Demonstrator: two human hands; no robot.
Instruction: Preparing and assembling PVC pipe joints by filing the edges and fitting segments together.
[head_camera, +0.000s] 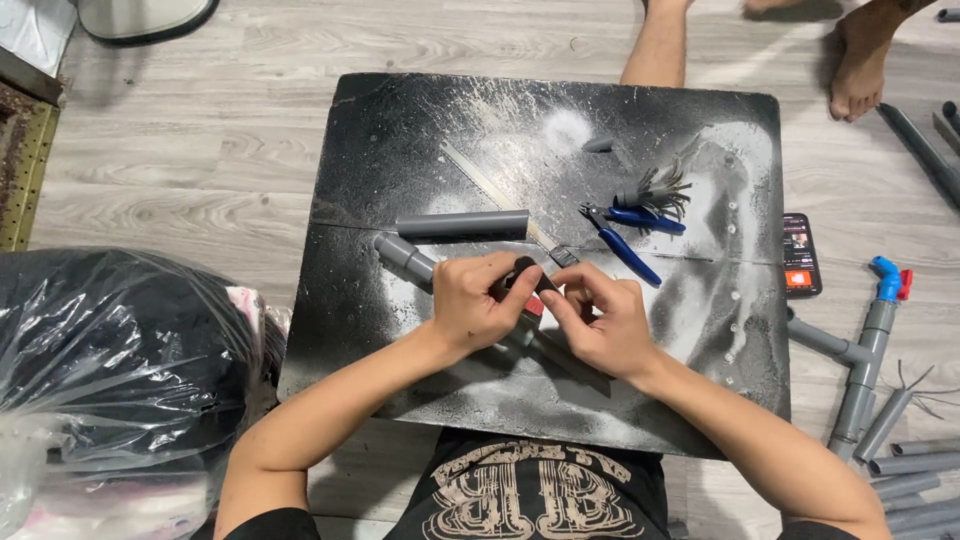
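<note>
My left hand (478, 304) and my right hand (600, 318) meet over the middle of a black dusty board (400, 130). Together they grip a small dark cylindrical part (528, 270) with a red piece just below it. A grey pipe with a coupling (404, 256) runs under my left hand from the upper left. Another short grey pipe (462, 225) lies flat just beyond my hands. What exactly my fingers pinch is partly hidden.
Blue-handled pliers (628, 238) and a bundle of grey zip ties (655, 190) lie on the board's right side, beside a thin saw blade (490, 185). A phone (801, 255) sits on the floor at right, near assembled grey pipes (868, 360). A plastic-wrapped bag (110, 350) fills the left. Another person's bare feet (858, 60) stand beyond the board.
</note>
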